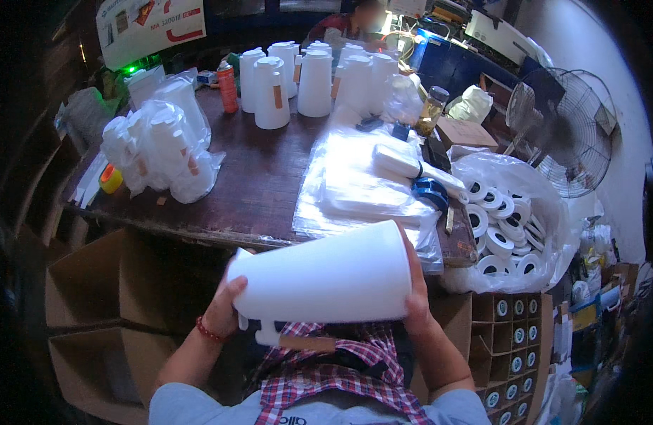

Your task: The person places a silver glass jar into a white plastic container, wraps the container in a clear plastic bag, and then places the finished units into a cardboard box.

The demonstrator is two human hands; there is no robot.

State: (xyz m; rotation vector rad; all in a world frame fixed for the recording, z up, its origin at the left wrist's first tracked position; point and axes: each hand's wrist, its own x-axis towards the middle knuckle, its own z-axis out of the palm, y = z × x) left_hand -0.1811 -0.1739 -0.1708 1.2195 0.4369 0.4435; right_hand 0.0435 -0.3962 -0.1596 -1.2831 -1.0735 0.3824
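A white tapered jug (326, 276) lies sideways between my two hands, in front of the table edge. My left hand (224, 303) grips its narrow spouted end, with the thumb on the wall. At the wide base, my right hand (417, 297) holds the other end; most of its fingers are hidden behind the jug. The jug's handle, with a tan wood-like grip (306, 343), points down towards my checked apron (331, 377). A stack of clear plastic bags (353, 180) lies on the table just beyond the jug.
On the dark wooden table (252, 175) stand several white jugs (314, 85), bagged jugs (167, 143), a red spray can (227, 87) and a tape dispenser (430, 192). White rings fill a plastic sack (562, 234) at right. Cardboard boxes (92, 281) flank me. A fan (562, 133) and another person (339, 24) are beyond.
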